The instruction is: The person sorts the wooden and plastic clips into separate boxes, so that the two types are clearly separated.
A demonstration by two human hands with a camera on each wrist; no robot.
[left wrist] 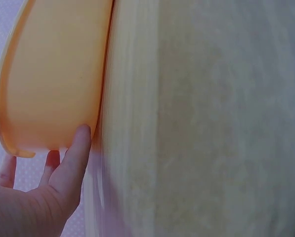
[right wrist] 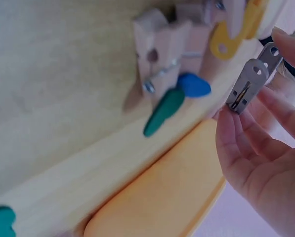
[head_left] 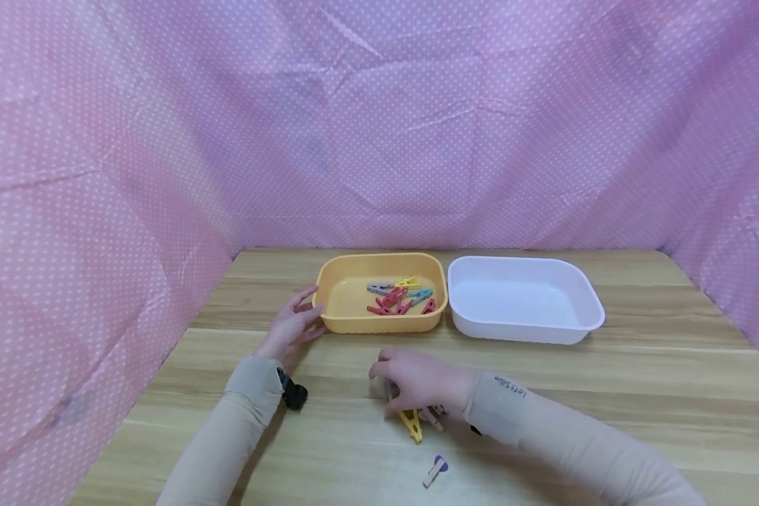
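My left hand [head_left: 289, 328] rests on the left end of a yellow-orange tub [head_left: 379, 325], its fairly straight fingers [left wrist: 74, 165] touching the wall and rim. In the tub lie several plastic clothespins [head_left: 393, 298], pink, yellow, grey and teal. In front of it, low over the table, my right hand [head_left: 425, 379] pinches a grey clothespin [right wrist: 250, 81] between thumb and fingertips. Just by that hand lie a yellow clothespin [head_left: 411, 426] and pale wooden clothespins [right wrist: 159, 59], with blue and green pieces beside them in the right wrist view.
A white tub [head_left: 525, 330] stands close against the yellow-orange one, on its right. Nearer the front, a small wooden clothespin with a purple piece [head_left: 435, 472] lies on the wood-grain table [head_left: 658, 393]. Pink dotted cloth [head_left: 392, 140] hangs behind and along the sides.
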